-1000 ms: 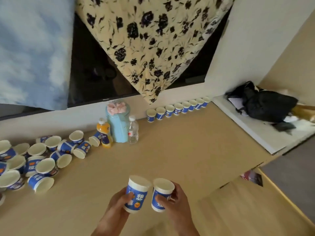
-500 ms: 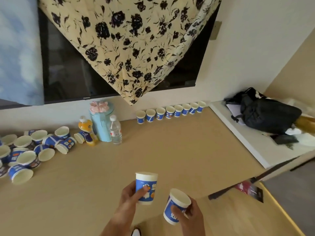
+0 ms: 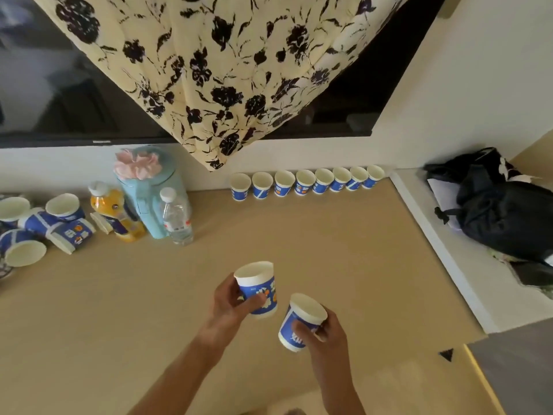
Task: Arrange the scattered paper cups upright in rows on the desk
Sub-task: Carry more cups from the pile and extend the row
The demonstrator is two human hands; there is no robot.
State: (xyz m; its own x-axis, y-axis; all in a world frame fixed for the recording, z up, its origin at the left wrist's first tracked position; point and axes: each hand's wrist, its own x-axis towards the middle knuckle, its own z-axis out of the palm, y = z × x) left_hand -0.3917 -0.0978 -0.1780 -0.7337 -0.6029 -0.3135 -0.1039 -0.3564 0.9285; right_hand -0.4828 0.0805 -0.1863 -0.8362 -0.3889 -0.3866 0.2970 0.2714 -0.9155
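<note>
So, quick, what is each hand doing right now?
The left hand grips an upright blue-and-white paper cup.
The right hand grips a tilted blue-and-white paper cup.

Juice bottle (image 3: 115, 212), water bottle (image 3: 176, 217), black bag (image 3: 502, 217).

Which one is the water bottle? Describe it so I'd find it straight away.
Start at the floral curtain hanging above the desk. Left of its lower tip stands a pale blue container, the water bottle at its right. It is clear, unlike the orange bottle.
</note>
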